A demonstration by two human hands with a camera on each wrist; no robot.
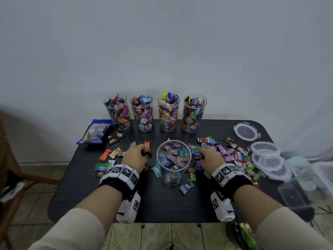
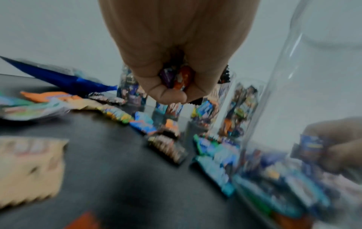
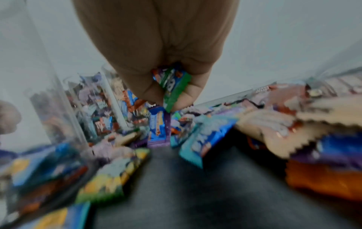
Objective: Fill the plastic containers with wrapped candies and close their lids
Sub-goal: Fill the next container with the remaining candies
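Four clear plastic tumblers (image 1: 155,112) stood along the counter's (image 1: 162,204) far edge at mid-frame, each packed to the rim with wrapped candies. A fifth clear tumbler (image 1: 173,163), lower centre, was roughly half full. Loose candies (image 1: 232,152) lay scattered on both sides of it, and the round clear lids (image 1: 266,156) sat stacked at the right edge.

The left hand (image 1: 137,156), just left of the fifth tumbler, had its fingers (image 2: 172,93) curled round several candies (image 2: 180,79) bunched in the fist. The right hand (image 1: 209,157), just right of it, pinched a green-wrapped candy (image 3: 172,86), its long axis pointing down toward the counter.
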